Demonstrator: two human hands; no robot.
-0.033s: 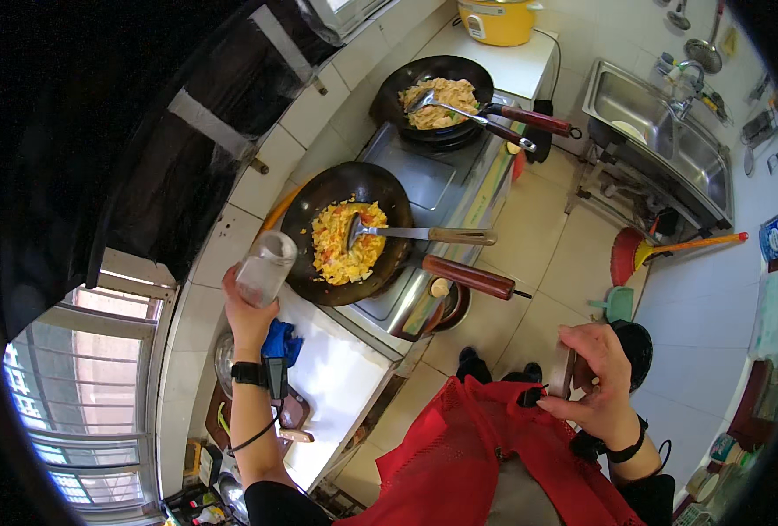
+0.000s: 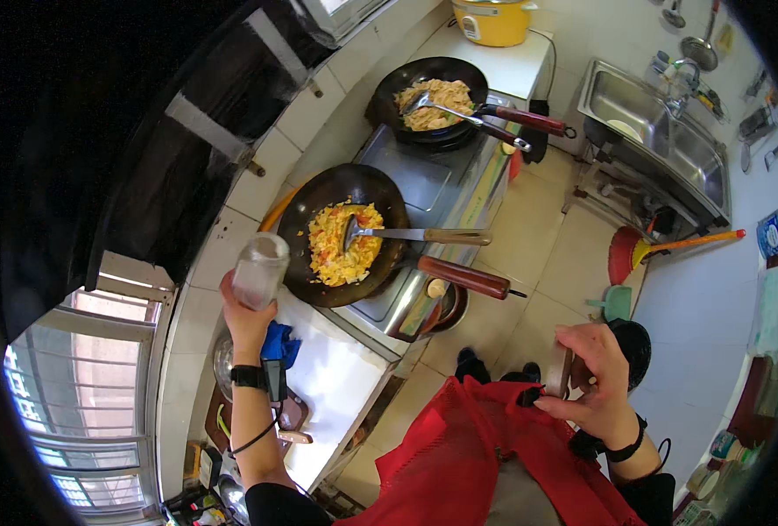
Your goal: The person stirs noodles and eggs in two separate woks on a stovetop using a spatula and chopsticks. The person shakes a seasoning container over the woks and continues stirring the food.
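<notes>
The left hand [image 2: 249,323] has its fingers clamped round a clear jar [image 2: 262,267] beside the nearer wok [image 2: 387,197], probably for steadiness; the right hand [image 2: 597,379] pinches a small brownish object [image 2: 559,370], perhaps for finer control.

Rightward, the near wok [image 2: 387,198] blocks the left hand [image 2: 247,321]

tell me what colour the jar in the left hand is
The jar is colourless and see-through, best seen in the head view.
</notes>
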